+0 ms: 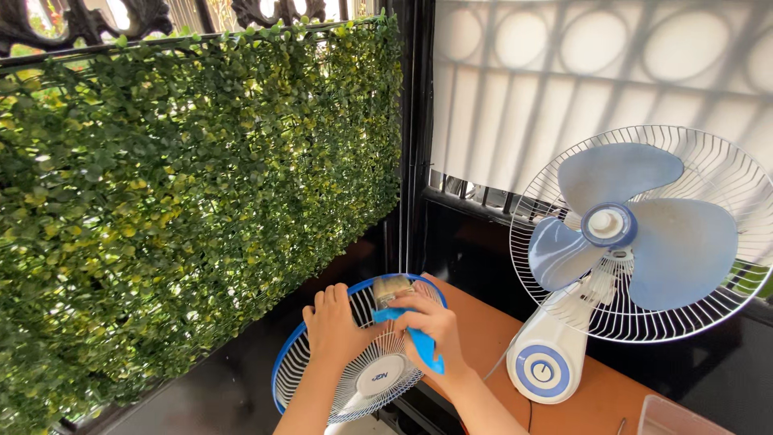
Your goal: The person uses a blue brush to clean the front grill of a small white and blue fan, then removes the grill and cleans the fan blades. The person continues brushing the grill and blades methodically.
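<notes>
Grille cleaning: brush applied to detached front guard.

Left hand point(332, 325) lies flat and open on the fan guard point(354, 362), steadying it at 6 o'clock in view; right hand point(431, 325) grips one blue-handled brush point(403, 310), bristles on the wires; judged step: dusting the grille; next stroke calls for firm bracing; one guard, one brush, one three-bladed fan point(624, 242) at 3 o'clock on the table point(483, 322).

Left hand point(334, 324): flat on detached fan guard point(322, 379), blue-rimmed, white wire | right hand point(431, 326): gripping blue-handled brush point(403, 318), bristles on guard | right: fan point(624, 242), blue blades exposed, on orange table point(483, 330) | left: leafy hedge panel point(177, 185)
</notes>
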